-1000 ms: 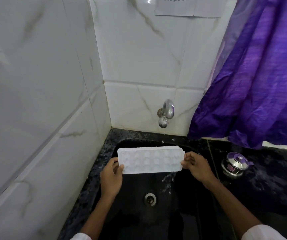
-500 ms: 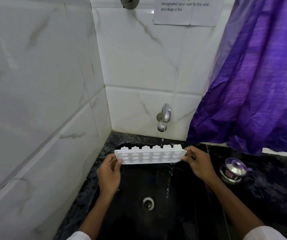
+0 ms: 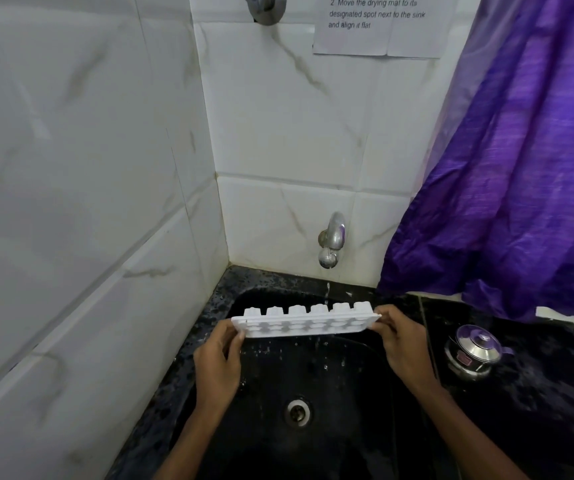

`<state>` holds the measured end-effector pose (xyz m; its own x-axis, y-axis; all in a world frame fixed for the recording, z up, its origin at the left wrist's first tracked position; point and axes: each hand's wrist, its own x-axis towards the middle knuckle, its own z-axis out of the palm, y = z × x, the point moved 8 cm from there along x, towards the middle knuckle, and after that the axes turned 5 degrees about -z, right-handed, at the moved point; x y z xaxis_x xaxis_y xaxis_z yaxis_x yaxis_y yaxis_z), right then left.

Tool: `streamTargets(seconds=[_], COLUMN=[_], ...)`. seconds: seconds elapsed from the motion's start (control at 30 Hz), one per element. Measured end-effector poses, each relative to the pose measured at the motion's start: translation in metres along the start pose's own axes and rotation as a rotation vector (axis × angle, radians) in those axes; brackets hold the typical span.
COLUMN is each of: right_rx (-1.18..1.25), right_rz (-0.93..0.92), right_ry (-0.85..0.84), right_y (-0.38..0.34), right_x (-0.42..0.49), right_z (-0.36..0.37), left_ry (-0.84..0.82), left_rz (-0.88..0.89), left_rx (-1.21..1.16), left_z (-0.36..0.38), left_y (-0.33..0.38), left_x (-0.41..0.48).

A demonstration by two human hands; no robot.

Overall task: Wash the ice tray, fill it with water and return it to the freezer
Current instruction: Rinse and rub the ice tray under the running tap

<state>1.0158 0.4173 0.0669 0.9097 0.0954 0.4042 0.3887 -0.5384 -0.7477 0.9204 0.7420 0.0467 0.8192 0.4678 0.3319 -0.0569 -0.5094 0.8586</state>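
A white plastic ice tray (image 3: 304, 322) is held level over the black sink (image 3: 375, 403), its cells bulging upward along the far edge. My left hand (image 3: 218, 362) grips its left end and my right hand (image 3: 401, 344) grips its right end. A thin stream of water falls from the chrome tap (image 3: 330, 239) on the back wall onto the tray's far right part. Drops fall from the tray into the basin above the drain (image 3: 298, 412).
White marble tiles close in the left and back sides. A purple curtain (image 3: 514, 161) hangs at the right. A small steel lidded pot (image 3: 475, 355) stands on the wet black counter right of the sink. A paper note (image 3: 379, 24) is stuck high on the wall.
The tray has tipped from facing me to nearly flat and risen toward the tap. Both hands kept their hold on its ends. The camera has tilted up.
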Motion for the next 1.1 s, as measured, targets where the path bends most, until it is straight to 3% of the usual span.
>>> streamTargets(seconds=[0.1,0.2,0.3,0.43,0.57,0.67,0.93,1.1], right_rx=[0.004,0.001,0.087,0.178,0.145,0.100,-0.103,-0.272], right_rz=[-0.029,0.110,0.241,0.350,0.365,0.337,0.006,0.051], right_ry=[0.001,-0.141,-0.078,-0.126,-0.147,-0.128,-0.232,-0.384], right_y=[-0.001,0.019,0.036,0.042,0.040,0.036,-0.001,-0.002], right_x=[0.000,-0.011,-0.014,-0.010,-0.004,0.006,0.046,0.061], right_z=[0.002,0.022,0.018,0.021,0.024,0.026,0.053,0.067], left_ry=[-0.004,-0.099,-0.187,-0.318,-0.345,-0.304,-0.221,-0.209], left_rz=[-0.006,-0.125,-0.233,-0.338,-0.570,-0.633,-0.655,-0.664], left_rx=[0.028,0.033,0.012,-0.186,-0.463,-0.518,-0.591,-0.612], left_z=[0.002,0.011,0.015,0.024,0.036,0.039,0.047,0.049], left_y=[-0.002,-0.023,-0.032,-0.026,-0.027,-0.026,-0.010,-0.006], left_x=[0.007,0.010,0.006,-0.001,-0.009,-0.007,0.006,0.007])
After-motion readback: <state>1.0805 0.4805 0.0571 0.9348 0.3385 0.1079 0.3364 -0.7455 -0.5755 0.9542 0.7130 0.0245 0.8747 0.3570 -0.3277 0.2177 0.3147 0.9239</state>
